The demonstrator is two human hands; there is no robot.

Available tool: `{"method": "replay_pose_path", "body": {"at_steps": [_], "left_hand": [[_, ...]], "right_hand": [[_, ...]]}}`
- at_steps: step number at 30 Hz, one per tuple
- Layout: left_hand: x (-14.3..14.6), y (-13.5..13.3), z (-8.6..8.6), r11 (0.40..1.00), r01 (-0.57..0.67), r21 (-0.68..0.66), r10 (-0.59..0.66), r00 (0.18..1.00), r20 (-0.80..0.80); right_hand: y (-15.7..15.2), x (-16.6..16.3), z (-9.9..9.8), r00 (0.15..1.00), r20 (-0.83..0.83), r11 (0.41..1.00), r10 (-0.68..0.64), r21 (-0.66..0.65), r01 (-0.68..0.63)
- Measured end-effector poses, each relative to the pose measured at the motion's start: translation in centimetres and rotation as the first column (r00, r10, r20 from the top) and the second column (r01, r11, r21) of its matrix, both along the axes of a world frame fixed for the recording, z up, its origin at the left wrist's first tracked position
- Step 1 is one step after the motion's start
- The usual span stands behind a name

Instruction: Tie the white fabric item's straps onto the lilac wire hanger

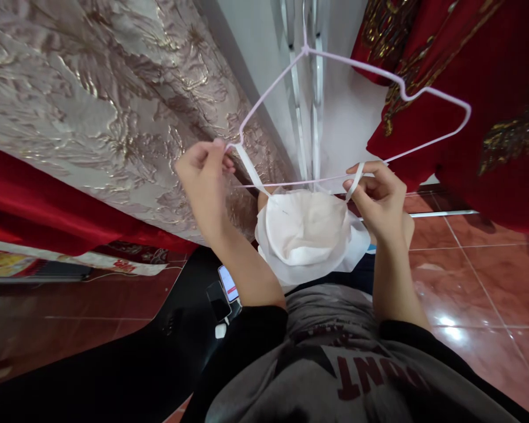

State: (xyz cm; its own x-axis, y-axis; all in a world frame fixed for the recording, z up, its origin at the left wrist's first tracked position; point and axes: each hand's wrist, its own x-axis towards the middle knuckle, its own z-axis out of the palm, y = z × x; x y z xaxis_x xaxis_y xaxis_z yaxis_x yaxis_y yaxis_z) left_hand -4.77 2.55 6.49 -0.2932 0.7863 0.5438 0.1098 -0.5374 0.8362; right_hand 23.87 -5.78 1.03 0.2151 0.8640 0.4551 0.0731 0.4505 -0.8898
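A pale pink clothes hanger (357,60) is held up in front of me, its hook running out at the top edge. My left hand (206,170) pinches the hanger's left end, where one strap of a white garment (306,226) is looped over. That garment has thin straps and a sheer layer around its edge, and it hangs low over my lap. My right hand (377,191) is closed on the other strap (356,181), which loops around the index finger beside the hanger's bottom bar. The hanger's right end is free of straps.
A shiny embossed pale fabric (127,100) hangs at left, above red cloth (70,202). Red garments with gold decoration (480,117) hang at right. White metal rods (297,94) stand behind the hanger. Two phones (219,300) lie on a black surface (176,329) by my left arm.
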Motion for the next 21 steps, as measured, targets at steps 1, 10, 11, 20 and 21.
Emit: {"method": "replay_pose_path", "body": {"at_steps": [1, 10, 11, 20, 21], "left_hand": [[-0.2, 0.1, -1.2, 0.999, -0.036, -0.01, 0.036, 0.997, 0.071], [5.3, -1.8, -8.0, 0.993, 0.026, -0.113, 0.034, 0.868, 0.496], [5.9, -1.9, -8.0, 0.993, 0.022, -0.112, 0.035, 0.877, 0.478], [5.6, -2.2, -7.3, 0.995, -0.103, -0.002, 0.099, 0.949, 0.299], [5.4, -2.3, -7.3, 0.994, -0.109, 0.008, 0.103, 0.954, 0.283]], "right_hand": [[0.0, 0.1, 0.1, 1.0, 0.009, 1.0, -0.005, 0.004, 0.005], [0.0, -1.7, 0.1, 1.0, 0.018, 1.0, 0.004, -0.024, -0.003], [-0.1, -1.8, 0.2, 1.0, 0.018, 0.999, 0.015, -0.032, -0.015], [-0.1, 5.6, 0.4, 0.858, -0.168, 0.842, -0.485, 0.176, 0.51], [-0.1, 6.7, 0.6, 0.863, -0.137, 0.843, -0.486, 0.184, 0.505]]}}
